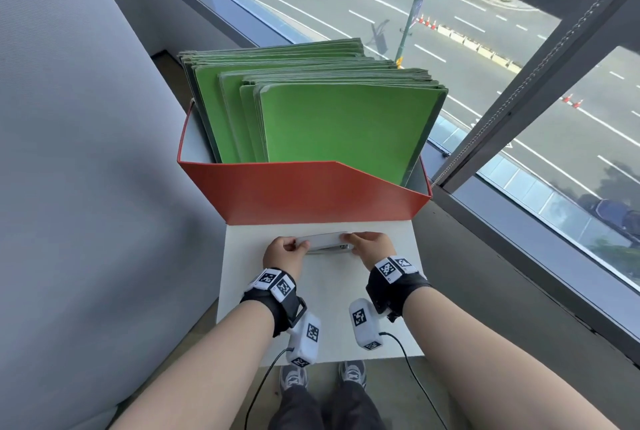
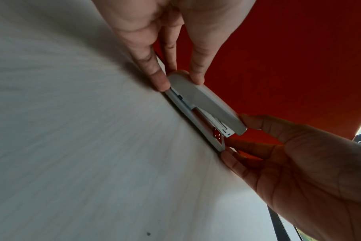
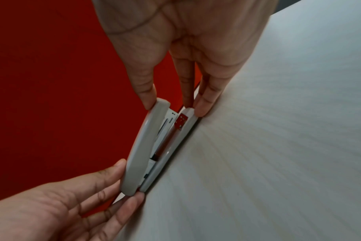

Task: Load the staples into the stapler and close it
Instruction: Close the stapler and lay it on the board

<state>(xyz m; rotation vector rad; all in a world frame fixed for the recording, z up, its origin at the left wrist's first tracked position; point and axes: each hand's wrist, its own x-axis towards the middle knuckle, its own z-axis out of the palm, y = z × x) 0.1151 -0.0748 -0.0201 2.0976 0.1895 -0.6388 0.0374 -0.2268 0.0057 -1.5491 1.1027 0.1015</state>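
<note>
Head view. Corner by a large window (image 1: 467, 49) overlooking a multi-lane road; grey wall at left. Small white tabletop (image 1: 322, 308), rectangular. At its far end, an open red cardboard file box (image 1: 304, 194) holding upright green paper folders (image 1: 332, 125). Just in front of the box, a pale grey desk stapler (image 1: 323, 242) lies crosswise on the tabletop. Left hand (image 1: 284, 251) at its left end, right hand (image 1: 372, 246) at its right end; both wrists carry black straps with white marker-tagged camera units. Grey trainers visible on the floor below the near edge.

Left wrist view. White tabletop (image 2: 82, 130), red box wall (image 2: 289, 57) behind. Stapler (image 2: 204, 101) base flat on the tabletop, top cover raised a little at the front, metal staple channel showing in the gap. Left hand (image 2: 165, 32): grip pinches the hinge end, thumb on the base, a finger on the cover. Right hand (image 2: 309, 163): fingertips pinch the front end.

Right wrist view. Right hand (image 3: 185, 40): grip holds the front of the stapler (image 3: 138, 146), thumb on the cover tip, fingers on the base tip. Left hand (image 3: 62, 203): fingertips on the hinge end. Whether staples lie in the channel cannot be told.
</note>
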